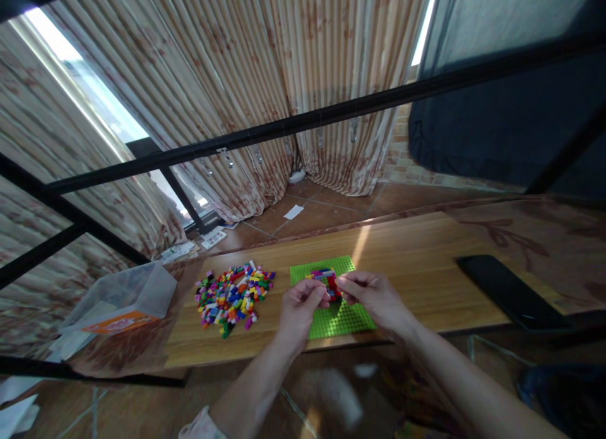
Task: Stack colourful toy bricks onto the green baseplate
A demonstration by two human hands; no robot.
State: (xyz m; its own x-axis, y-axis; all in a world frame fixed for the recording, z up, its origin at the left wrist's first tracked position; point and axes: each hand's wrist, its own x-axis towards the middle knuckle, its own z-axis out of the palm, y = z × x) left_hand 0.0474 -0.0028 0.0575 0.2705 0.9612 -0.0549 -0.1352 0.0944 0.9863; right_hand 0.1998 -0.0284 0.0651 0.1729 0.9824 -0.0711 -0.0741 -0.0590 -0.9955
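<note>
A green baseplate [348, 320] lies on the wooden table [426, 262], and a small row of coloured bricks [320, 275] is built on its far part. Above the plate, my left hand [300, 303] and my right hand [369, 292] meet with pinched fingers. Between the fingertips is a small red brick piece [332, 289], gripped from both sides. A pile of loose coloured bricks [231, 295] lies on the table left of the plate, a short way from my left hand.
A clear plastic box with an orange label [124, 298] stands at the table's left end. A black flat device [511, 292] lies at the right. A black metal frame [303, 120] crosses the view. Curtains [227, 79] hang beyond, over a tiled floor.
</note>
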